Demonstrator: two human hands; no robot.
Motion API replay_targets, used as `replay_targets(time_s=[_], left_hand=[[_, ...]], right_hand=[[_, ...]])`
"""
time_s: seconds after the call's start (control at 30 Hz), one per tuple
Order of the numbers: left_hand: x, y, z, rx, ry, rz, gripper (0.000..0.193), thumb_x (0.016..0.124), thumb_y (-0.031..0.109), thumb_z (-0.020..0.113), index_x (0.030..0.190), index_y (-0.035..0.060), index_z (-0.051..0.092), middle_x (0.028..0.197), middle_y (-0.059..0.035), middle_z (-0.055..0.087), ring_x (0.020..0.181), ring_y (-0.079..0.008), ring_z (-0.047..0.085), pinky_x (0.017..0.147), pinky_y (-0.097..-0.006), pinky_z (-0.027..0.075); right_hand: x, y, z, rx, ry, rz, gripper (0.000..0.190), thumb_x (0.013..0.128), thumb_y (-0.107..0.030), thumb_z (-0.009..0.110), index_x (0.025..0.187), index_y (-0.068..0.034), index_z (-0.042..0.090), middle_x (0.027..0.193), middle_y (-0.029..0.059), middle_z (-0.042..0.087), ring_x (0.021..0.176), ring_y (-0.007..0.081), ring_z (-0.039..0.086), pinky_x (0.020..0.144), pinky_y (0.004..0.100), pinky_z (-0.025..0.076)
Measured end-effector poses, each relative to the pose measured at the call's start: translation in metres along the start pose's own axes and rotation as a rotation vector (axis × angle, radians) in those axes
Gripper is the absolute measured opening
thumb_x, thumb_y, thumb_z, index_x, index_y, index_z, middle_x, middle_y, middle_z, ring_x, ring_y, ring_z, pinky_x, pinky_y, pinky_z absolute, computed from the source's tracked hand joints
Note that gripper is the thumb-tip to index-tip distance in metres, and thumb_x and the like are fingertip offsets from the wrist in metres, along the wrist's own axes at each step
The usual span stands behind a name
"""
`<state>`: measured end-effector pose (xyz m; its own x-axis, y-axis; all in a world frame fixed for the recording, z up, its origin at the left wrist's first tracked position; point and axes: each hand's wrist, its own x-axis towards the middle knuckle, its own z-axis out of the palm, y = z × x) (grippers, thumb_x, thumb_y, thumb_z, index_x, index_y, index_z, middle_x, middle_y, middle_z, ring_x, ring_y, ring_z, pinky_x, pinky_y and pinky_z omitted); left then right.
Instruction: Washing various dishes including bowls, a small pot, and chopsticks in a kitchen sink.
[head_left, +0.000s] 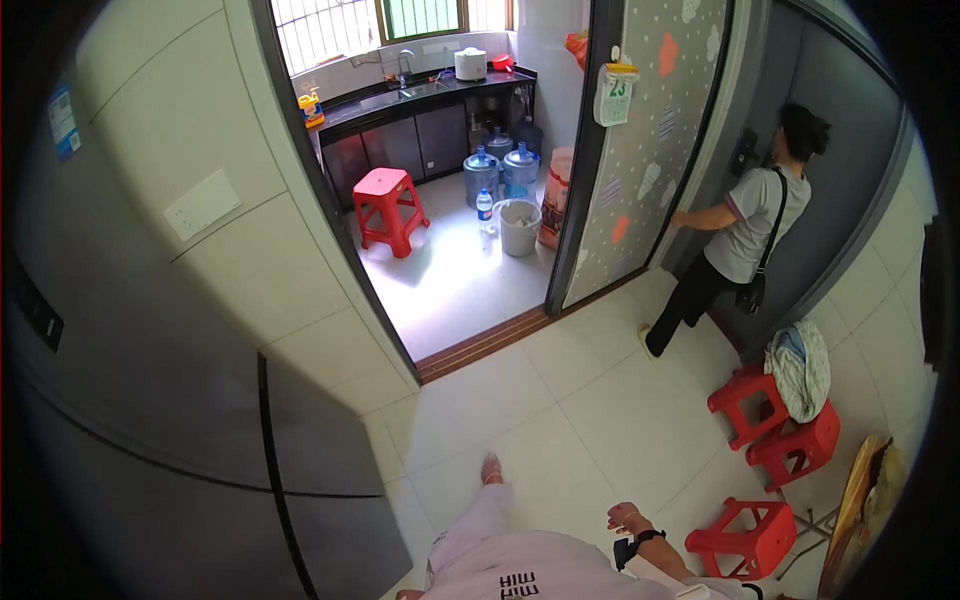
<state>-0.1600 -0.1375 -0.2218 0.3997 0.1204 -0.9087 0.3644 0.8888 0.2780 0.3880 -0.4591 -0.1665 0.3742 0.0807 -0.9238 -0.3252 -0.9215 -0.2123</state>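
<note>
My right hand (624, 517) hangs beside my body at the bottom of the view, over the tiled floor. Its fingers look loosely bent, and no held object can be made out. A black strap with a small dark device (624, 553) sits at that wrist. The nearest thing to this hand is a red plastic stool (742, 536) on the right, apart from it. Of my left hand, only a sliver of skin (410, 595) shows at the bottom edge, so its fingers are hidden. My foot (491, 469) is on the floor tiles (600, 420) ahead of my light-coloured clothes.
A doorway with a brown floor track (484, 345) opens onto a kitchen with a red stool (390, 210), water jugs (481, 176) and a bucket (520, 229). A person (750, 217) stands by a grey door (817, 187). A dark refrigerator (150, 360) stands left; stacked stools (795, 442) stand right.
</note>
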Motion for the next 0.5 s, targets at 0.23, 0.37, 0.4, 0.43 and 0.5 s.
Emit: replay_targets(time_s=[0.23, 0.37, 0.4, 0.43, 0.5], left_hand=[[0.068, 0.116, 0.018, 0.047, -0.131, -0.081, 0.024, 0.077, 0.022, 0.057, 0.095, 0.0067, 0.059, 0.074, -0.0069, 0.056, 0.074, -0.0241, 0.060, 0.056, -0.0429, 0.050], [0.071, 0.253, 0.093, 0.555, 0.428, 0.222, 0.028, 0.079, 0.023, 0.056, 0.098, 0.0040, 0.061, 0.081, -0.0074, 0.061, 0.065, -0.0199, 0.062, 0.046, -0.0338, 0.049], [0.074, 0.275, 0.097, 0.568, 0.431, 0.219, 0.028, 0.079, 0.023, 0.056, 0.098, 0.0040, 0.061, 0.081, -0.0074, 0.061, 0.065, -0.0199, 0.062, 0.046, -0.0338, 0.049], [0.077, 0.297, 0.101, 0.568, 0.455, 0.260, 0.029, 0.079, 0.023, 0.055, 0.100, 0.0039, 0.061, 0.079, -0.0076, 0.061, 0.064, -0.0193, 0.061, 0.047, -0.0337, 0.050], [0.080, 0.329, 0.108, 0.581, 0.476, 0.300, 0.030, 0.079, 0.023, 0.055, 0.101, 0.0037, 0.061, 0.078, -0.0078, 0.061, 0.063, -0.0187, 0.061, 0.047, -0.0336, 0.050]], right_hand=[[-0.001, -0.101, -0.056, 0.157, 0.134, -0.008, 0.019, 0.083, -0.019, 0.050, 0.096, -0.007, 0.057, 0.078, 0.0068, 0.062, 0.064, 0.0185, 0.064, 0.052, 0.0339, 0.048], [0.007, -0.123, -0.064, 0.289, 0.226, -0.052, 0.021, 0.084, -0.021, 0.050, 0.098, -0.007, 0.056, 0.079, 0.0064, 0.062, 0.064, 0.0187, 0.065, 0.055, 0.0361, 0.052], [0.010, -0.131, -0.065, 0.258, 0.199, -0.018, 0.020, 0.084, -0.020, 0.050, 0.097, -0.007, 0.056, 0.079, 0.0060, 0.062, 0.064, 0.0186, 0.065, 0.055, 0.0356, 0.051], [0.013, -0.140, -0.066, 0.226, 0.172, 0.012, 0.019, 0.084, -0.020, 0.050, 0.097, -0.006, 0.056, 0.079, 0.0055, 0.062, 0.065, 0.0184, 0.065, 0.054, 0.0351, 0.051], [0.014, -0.148, -0.064, 0.229, 0.138, 0.046, 0.018, 0.085, -0.021, 0.049, 0.094, -0.007, 0.056, 0.081, 0.0045, 0.063, 0.068, 0.0173, 0.065, 0.053, 0.0333, 0.049]])
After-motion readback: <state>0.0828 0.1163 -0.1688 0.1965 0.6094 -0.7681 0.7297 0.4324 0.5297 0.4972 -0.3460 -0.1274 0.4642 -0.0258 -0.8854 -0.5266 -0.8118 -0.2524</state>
